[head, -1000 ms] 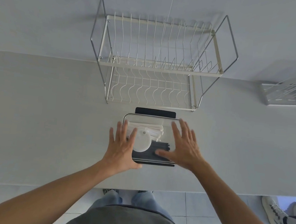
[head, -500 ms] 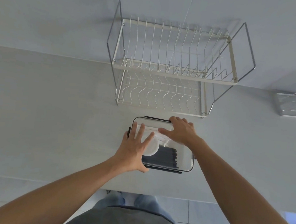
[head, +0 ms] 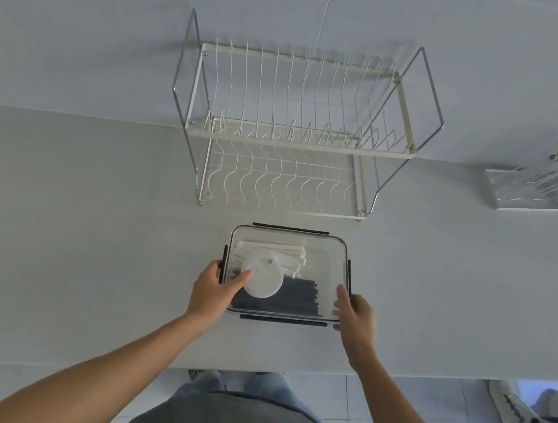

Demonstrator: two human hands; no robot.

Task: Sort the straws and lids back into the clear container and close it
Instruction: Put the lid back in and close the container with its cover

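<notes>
Gripping the clear container [head: 328, 268] at both short sides, left hand [head: 211, 290] and right hand [head: 356, 314], we find straws [head: 280, 251] and lids [head: 261, 280] inside, cover on; latches likely remain

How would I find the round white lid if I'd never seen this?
Look below the wire dish rack for the clear container on the counter. Inside, at its left, the round white lid lies over straws; it is the only disc.

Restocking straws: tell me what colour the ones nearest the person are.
Black straws, beside white ones, clearest in the head view.
</notes>
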